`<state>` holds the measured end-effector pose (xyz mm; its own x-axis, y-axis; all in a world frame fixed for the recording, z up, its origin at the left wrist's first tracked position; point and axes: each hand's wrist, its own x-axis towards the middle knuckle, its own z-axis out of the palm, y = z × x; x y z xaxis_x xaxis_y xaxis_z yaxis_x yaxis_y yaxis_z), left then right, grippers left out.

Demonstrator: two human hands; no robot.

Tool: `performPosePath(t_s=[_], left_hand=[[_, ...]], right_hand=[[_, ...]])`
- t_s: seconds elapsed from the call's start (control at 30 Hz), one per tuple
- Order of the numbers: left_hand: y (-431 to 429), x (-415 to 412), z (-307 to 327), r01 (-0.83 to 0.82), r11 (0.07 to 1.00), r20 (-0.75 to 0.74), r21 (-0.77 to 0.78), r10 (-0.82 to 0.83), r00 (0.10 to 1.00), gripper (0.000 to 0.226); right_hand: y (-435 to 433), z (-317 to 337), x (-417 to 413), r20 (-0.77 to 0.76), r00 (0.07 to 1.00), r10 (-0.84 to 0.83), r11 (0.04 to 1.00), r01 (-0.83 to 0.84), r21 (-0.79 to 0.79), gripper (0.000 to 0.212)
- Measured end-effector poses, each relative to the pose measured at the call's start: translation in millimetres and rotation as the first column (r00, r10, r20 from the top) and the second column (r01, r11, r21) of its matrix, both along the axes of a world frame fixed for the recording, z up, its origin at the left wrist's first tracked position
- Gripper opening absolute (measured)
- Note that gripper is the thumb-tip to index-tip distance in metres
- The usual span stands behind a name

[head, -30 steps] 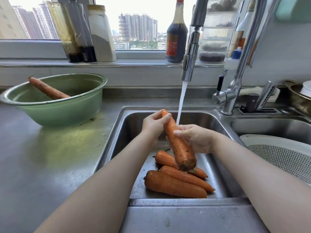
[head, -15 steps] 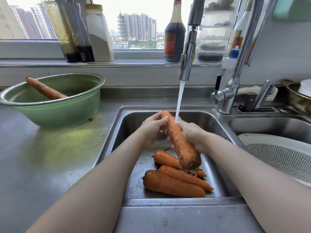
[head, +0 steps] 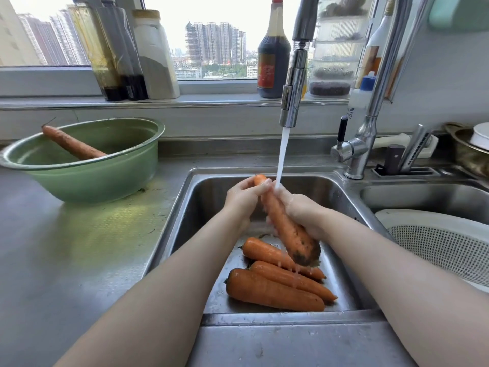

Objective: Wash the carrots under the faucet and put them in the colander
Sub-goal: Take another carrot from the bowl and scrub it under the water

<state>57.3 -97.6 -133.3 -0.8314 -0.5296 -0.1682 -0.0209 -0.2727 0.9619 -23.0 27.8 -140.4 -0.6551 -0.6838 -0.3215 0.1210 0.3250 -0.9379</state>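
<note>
I hold a long carrot [head: 287,229] over the sink, its thin tip up and its dirty thick end low. My left hand [head: 242,198] grips the tip end. My right hand [head: 301,210] wraps the middle from the right. Water runs from the faucet head [head: 292,99] onto my right hand and the carrot. Three carrots [head: 275,290] lie on the sink floor [head: 211,207] below. Another unwashed carrot [head: 71,144] leans in the green basin [head: 87,181] on the left counter. The white colander [head: 444,245] sits in the right sink.
Bottles and a jar [head: 156,54] stand along the window sill behind the sink. A knife holder [head: 404,160] and a metal bowl with a white dish [head: 471,149] are at the back right. The steel counter [head: 66,260] stretches to the left.
My right hand has slid down and closed round the carrot's middle, moving under the water stream. The carrot has shifted slightly lower and water now drips off its thick end.
</note>
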Motion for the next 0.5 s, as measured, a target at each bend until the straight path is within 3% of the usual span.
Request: performPosePath(t_s=[0.17, 0.23, 0.33, 0.5], left_hand=[[-10, 0, -3, -0.002, 1.000, 0.020, -0.022, 0.003, 1.000, 0.034], [-13, 0, -5, 0.003, 0.999, 0.017, -0.034, -0.002, 1.000, 0.038], [-16, 0, -8, 0.019, 0.998, 0.035, -0.068, -0.016, 0.999, 0.042], [-18, -2, -9, 0.070, 0.996, 0.033, -0.053, -0.068, 0.997, 0.021]], right_hand=[[14, 2, -6, 0.107, 0.977, 0.184, 0.980, -0.174, -0.099, 0.033], [15, 3, -5, 0.117, 0.974, 0.195, 0.976, -0.181, -0.117, 0.029], [10, 4, -2, 0.034, 0.993, 0.109, 0.992, -0.107, -0.065, 0.033], [-6, 5, 12, 0.001, 0.997, -0.079, 0.996, 0.079, -0.035, 0.065]])
